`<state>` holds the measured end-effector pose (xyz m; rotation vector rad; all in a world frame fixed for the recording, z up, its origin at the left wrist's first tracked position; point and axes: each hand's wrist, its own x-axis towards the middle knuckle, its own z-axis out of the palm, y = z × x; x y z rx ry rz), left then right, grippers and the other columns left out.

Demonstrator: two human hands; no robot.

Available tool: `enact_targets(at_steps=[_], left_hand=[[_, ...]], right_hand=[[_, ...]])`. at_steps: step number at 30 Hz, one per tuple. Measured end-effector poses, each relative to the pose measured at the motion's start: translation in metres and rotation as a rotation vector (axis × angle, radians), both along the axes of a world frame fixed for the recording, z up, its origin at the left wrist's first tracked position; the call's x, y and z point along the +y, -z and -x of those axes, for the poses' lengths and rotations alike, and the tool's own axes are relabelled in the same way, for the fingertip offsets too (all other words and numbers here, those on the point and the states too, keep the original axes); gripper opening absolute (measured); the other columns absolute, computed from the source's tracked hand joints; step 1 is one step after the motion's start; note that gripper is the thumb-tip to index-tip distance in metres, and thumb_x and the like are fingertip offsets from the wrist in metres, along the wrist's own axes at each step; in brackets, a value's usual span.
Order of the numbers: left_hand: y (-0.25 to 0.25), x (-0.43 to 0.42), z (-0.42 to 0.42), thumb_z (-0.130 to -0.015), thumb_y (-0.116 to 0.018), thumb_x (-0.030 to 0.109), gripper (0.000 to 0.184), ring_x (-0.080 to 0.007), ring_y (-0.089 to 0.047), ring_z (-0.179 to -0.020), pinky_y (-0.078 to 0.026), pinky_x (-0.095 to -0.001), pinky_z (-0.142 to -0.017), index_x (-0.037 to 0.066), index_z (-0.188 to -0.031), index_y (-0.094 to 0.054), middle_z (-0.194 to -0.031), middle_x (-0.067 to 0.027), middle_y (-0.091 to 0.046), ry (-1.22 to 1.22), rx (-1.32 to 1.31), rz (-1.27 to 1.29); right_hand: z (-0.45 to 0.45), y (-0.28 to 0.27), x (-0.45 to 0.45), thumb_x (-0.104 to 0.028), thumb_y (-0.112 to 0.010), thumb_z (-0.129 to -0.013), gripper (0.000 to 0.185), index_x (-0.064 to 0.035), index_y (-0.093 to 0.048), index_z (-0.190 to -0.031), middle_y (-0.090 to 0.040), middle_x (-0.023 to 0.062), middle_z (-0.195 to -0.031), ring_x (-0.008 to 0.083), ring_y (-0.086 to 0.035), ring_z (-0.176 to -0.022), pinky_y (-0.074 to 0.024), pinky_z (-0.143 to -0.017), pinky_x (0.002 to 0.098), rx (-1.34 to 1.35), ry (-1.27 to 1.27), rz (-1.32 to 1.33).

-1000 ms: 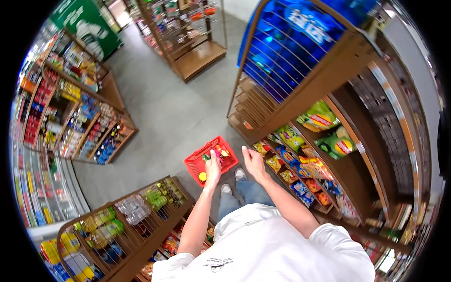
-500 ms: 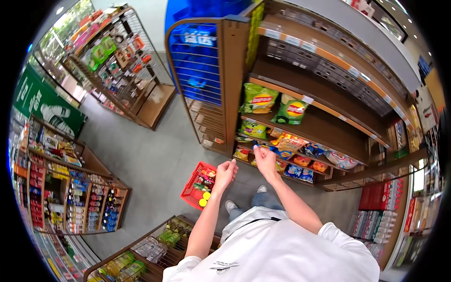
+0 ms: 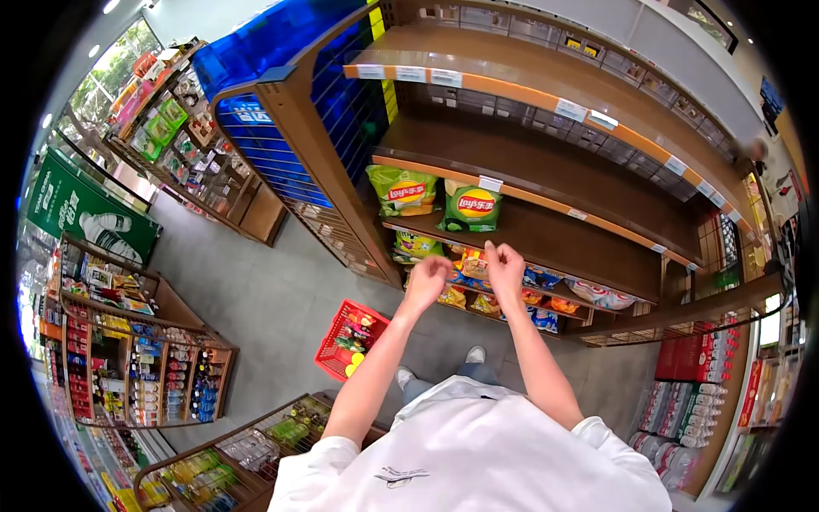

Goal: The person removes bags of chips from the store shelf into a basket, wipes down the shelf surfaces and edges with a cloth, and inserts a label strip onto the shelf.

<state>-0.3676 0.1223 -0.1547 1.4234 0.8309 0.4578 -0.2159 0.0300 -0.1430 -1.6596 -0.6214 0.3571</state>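
My left hand [image 3: 428, 278] is raised in front of the lower snack shelves, its fingers curled in and slightly blurred; nothing shows in it. Just to the right, my right hand [image 3: 507, 266] is closed, thumb against the fingers, also with nothing visible in it. Behind and between the hands is an orange snack bag [image 3: 473, 264] on a lower shelf; I see no contact with it. Above them, a light-green Lay's chip bag [image 3: 404, 191] and a darker green Lay's chip bag [image 3: 472, 207] stand side by side at the left end of a shelf.
A red shopping basket [image 3: 324, 352] with several packaged items stands on the floor left of my feet. The brown shelf rack [image 3: 546, 241] fills the view ahead. A low wire rack [image 3: 145, 468] with bottles is near my left side, and bottle packs [image 3: 682, 410] stand at right.
My view has shifted toward the shelf rack, which now looks larger and closer. Both hands have moved up slightly and to the right in view, staying curled.
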Motion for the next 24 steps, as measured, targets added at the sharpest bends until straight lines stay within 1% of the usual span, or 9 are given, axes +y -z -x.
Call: enact_targets(at_steps=[2, 4, 5, 7, 8, 14, 18, 19, 24], left_hand=[[0.009, 0.011, -0.024, -0.095, -0.054, 0.013, 0.018, -0.014, -0.064, -0.083, -0.055, -0.0269, -0.062, 0.002, -0.109, -0.058, -0.097, -0.0075, -0.065, -0.04, 0.035, -0.147], [0.0, 0.02, -0.045, -0.092, -0.059, 0.013, 0.025, -0.0179, -0.064, -0.089, -0.055, -0.0309, -0.071, 0.001, -0.114, -0.056, -0.101, -0.0103, -0.066, -0.157, 0.027, -0.3], [-0.007, 0.023, -0.052, -0.091, -0.06, 0.014, 0.03, -0.0202, -0.064, -0.094, -0.053, -0.033, -0.078, -0.001, -0.117, -0.054, -0.104, -0.0122, -0.065, -0.202, 0.05, -0.359], [-0.025, 0.034, -0.066, -0.088, -0.064, 0.016, 0.045, -0.0273, -0.059, -0.109, -0.046, -0.0378, -0.095, -0.005, -0.125, -0.048, -0.117, -0.0188, -0.061, -0.245, 0.077, -0.367], [-0.032, 0.039, -0.071, -0.088, -0.064, 0.016, 0.045, -0.0273, -0.059, -0.109, -0.046, -0.0378, -0.095, -0.005, -0.125, -0.048, -0.117, -0.0188, -0.061, -0.245, 0.083, -0.369], [-0.039, 0.062, -0.083, -0.086, -0.065, 0.018, 0.066, -0.0312, -0.05, -0.123, -0.043, -0.0387, -0.101, -0.006, -0.138, -0.034, -0.135, -0.0246, -0.047, -0.197, 0.118, -0.414], [-0.037, 0.068, -0.083, -0.085, -0.066, 0.017, 0.074, -0.0302, -0.049, -0.123, -0.043, -0.0396, -0.101, -0.004, -0.143, -0.026, -0.139, -0.0244, -0.043, -0.114, 0.002, -0.318], [-0.036, 0.067, -0.08, -0.085, -0.066, 0.017, 0.074, -0.0302, -0.049, -0.123, -0.043, -0.0396, -0.101, -0.004, -0.143, -0.026, -0.139, -0.0244, -0.043, -0.116, 0.004, -0.318], [-0.032, 0.066, -0.078, -0.084, -0.067, 0.011, 0.08, -0.0301, -0.051, -0.12, -0.045, -0.0405, -0.098, 0.003, -0.149, -0.019, -0.135, -0.0222, -0.046, -0.008, 0.001, -0.339]], right_hand=[[-0.024, -0.017, -0.003, -0.025, -0.063, -0.092, 0.033, 0.0022, -0.063, -0.073, -0.06, 0.0076, -0.061, 0.009, -0.052, -0.057, -0.0427, -0.054, 0.0292, 0.025, -0.057, 0.173], [-0.043, -0.011, 0.005, -0.025, -0.063, -0.092, 0.027, 0.001, -0.07, -0.093, -0.069, 0.0117, -0.075, 0.0142, -0.064, -0.071, -0.0507, -0.068, 0.0305, 0.04, -0.015, 0.077], [-0.054, -0.01, 0.008, -0.024, -0.064, -0.09, 0.032, 0.0003, -0.068, -0.11, -0.072, 0.0151, -0.091, 0.0201, -0.068, -0.085, -0.0526, -0.08, 0.0319, 0.01, -0.042, 0.073], [-0.071, -0.012, 0.016, -0.028, -0.068, -0.085, 0.048, 0.0014, -0.059, -0.122, -0.067, 0.0193, -0.108, 0.0248, -0.066, -0.098, -0.0514, -0.086, 0.0361, -0.012, -0.073, 0.145], [-0.078, -0.007, 0.022, -0.03, -0.07, -0.083, 0.056, 0.0015, -0.055, -0.127, -0.064, 0.0215, -0.116, 0.0266, -0.064, -0.105, -0.0501, -0.089, 0.0377, -0.021, -0.081, 0.161], [-0.107, 0.017, 0.059, -0.037, -0.075, -0.08, 0.071, 0.0005, -0.047, -0.134, -0.054, 0.0228, -0.132, 0.0308, -0.052, -0.123, -0.0435, -0.099, 0.0395, -0.052, -0.139, 0.106], [-0.114, -0.006, 0.062, -0.038, -0.075, -0.081, 0.067, 0.0012, -0.051, -0.13, -0.056, 0.0204, -0.13, 0.0279, -0.051, -0.124, -0.0414, -0.101, 0.0383, 0.131, -0.376, 0.041], [-0.115, 0.001, 0.065, -0.038, -0.074, -0.083, 0.064, 0.0018, -0.052, -0.129, -0.057, 0.0211, -0.128, 0.0284, -0.052, -0.123, -0.0419, -0.101, 0.04, -0.003, -0.335, 0.029], [-0.112, 0.034, 0.071, -0.035, -0.073, -0.085, 0.064, 0.0016, -0.049, -0.131, -0.06, 0.0212, -0.122, 0.03, -0.055, -0.118, -0.0435, -0.1, 0.0387, 0.004, -0.271, -0.05]])
